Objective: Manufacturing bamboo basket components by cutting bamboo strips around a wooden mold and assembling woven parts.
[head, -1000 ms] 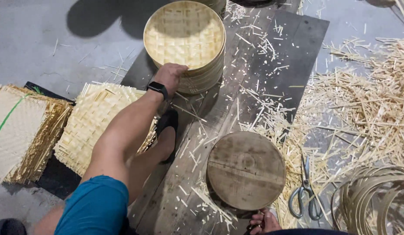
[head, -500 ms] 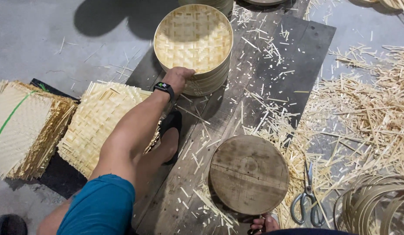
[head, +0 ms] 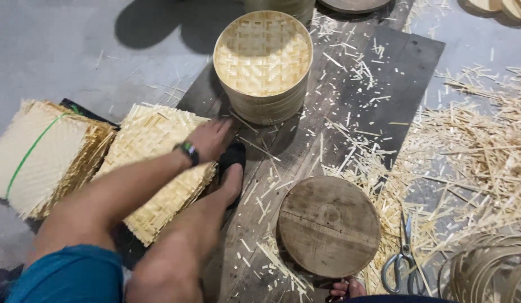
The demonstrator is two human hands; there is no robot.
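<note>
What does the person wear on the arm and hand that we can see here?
Only the left arm shows. The left hand is bare, with no glove and no ring that I can make out. At the wrist sits a dark band with a green stripe, perhaps a watch. The forearm is uncovered; a short teal-blue sleeve covers the upper arm. The right hand is out of view.

- Your left hand [head: 211, 140] rests open on the stack of woven bamboo mats [head: 159, 168].
- A round woven basket [head: 263, 62] stands just beyond it.
- Scissors [head: 403, 261] lie beside the round wooden block [head: 328, 225].
</note>
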